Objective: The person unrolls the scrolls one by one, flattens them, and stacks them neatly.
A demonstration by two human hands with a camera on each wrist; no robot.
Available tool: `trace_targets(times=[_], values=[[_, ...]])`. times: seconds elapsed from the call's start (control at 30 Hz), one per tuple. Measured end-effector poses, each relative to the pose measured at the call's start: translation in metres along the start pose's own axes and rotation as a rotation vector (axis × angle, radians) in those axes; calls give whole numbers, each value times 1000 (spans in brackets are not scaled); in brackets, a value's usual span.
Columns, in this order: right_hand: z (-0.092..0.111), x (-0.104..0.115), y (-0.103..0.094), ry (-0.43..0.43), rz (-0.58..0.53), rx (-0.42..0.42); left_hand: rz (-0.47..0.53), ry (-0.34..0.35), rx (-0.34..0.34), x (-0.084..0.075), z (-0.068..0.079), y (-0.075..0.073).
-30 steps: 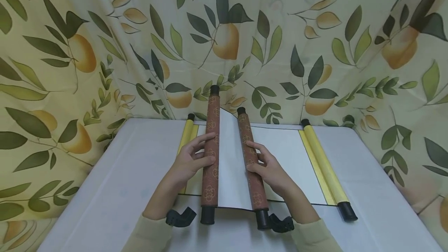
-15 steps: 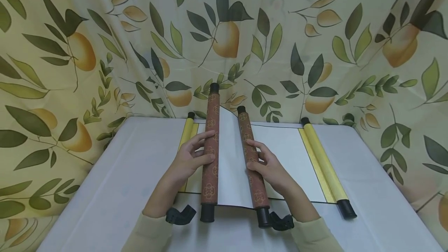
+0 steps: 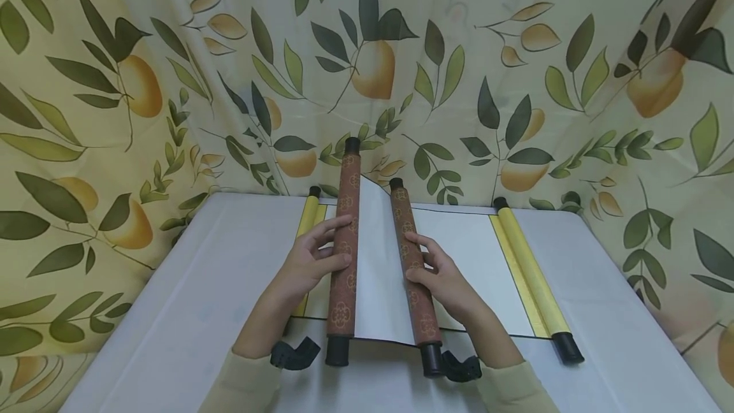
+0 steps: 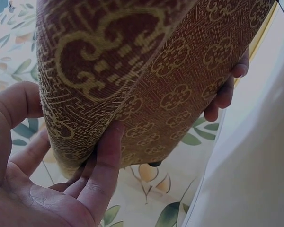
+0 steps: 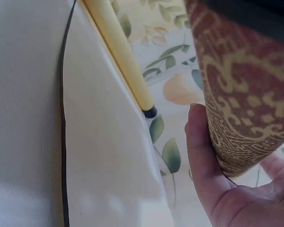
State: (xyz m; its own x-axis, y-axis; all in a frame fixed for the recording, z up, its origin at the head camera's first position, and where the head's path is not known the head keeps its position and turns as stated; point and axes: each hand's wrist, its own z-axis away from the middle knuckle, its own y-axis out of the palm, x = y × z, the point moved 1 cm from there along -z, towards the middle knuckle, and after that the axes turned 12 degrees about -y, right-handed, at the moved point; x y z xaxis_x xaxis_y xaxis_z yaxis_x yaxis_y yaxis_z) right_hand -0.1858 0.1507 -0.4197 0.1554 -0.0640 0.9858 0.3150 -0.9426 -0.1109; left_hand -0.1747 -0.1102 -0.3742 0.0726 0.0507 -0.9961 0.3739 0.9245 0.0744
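Observation:
A hanging scroll with red-brown, gold-patterned backing is held above the table, its two rolls apart and white paper showing between them. My left hand [image 3: 315, 266] grips the left roll [image 3: 346, 228], thumb and fingers around its side. The right roll [image 3: 413, 260], leaning leftward at its far end, is held by my right hand [image 3: 441, 276]. Black knobs cap both rolls. From below, the left wrist view shows the patterned backing [image 4: 170, 90] stretching between my two hands. In the right wrist view, my right hand [image 5: 227, 194] cups the patterned roll [image 5: 251, 94].
Beneath lies a second scroll, unrolled, with white paper [image 3: 476, 253] and yellow rollers at its left [image 3: 306, 215] and right [image 3: 533, 273]. They rest on a white-covered table [image 3: 229, 228]. A leaf-and-fruit patterned curtain [image 3: 229, 81] hangs behind.
The head view has shifted very slightly. Both hands keep their grip on the red-brown scroll, and its rolls stay almost where they were.

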Motion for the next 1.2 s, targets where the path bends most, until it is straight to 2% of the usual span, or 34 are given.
trace_targets(times=[0.53,0.77,1.2], values=[[4,-5,-1,35,13,-11,4,14,7,2,0,-1],[2,-5,-3,16,10,-5,1,33,10,0,-1,-3],[-1,-2,-1,9,4,5,-12,-3,-17,-23,13,-1]])
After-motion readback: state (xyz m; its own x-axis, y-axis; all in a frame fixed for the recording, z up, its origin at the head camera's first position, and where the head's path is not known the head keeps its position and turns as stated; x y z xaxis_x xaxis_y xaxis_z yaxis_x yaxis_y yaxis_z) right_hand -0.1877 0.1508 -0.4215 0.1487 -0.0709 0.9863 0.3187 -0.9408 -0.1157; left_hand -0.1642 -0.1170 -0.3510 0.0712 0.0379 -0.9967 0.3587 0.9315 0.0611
